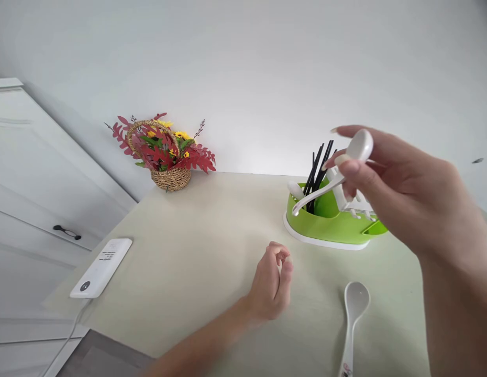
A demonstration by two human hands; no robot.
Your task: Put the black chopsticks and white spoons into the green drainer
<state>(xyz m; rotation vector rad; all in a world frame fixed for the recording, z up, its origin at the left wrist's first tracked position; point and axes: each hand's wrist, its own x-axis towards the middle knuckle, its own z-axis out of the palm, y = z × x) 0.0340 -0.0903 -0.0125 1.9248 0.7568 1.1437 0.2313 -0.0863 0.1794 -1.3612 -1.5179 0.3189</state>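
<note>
My right hand (416,188) pinches a small white spoon (361,145) near its bowl, between thumb and fingers. The spoon's handle slants down to the left, above a green utensil holder (318,222). Black chopsticks (318,167) stand in that holder, and the end of another white utensil (295,189) shows at its left side. Part of the holder is hidden behind my right hand. My left hand (272,283) lies on the table with its fingers curled in, and nothing shows in it. Between my two arms, a larger white spoon (354,309) lies bowl away from me.
A wicker basket of red and yellow artificial flowers (170,175) stands by the wall at the back left. On the table's left edge lies a white power strip (104,267) with a cord. A white cabinet (39,209) with a black handle is farther left.
</note>
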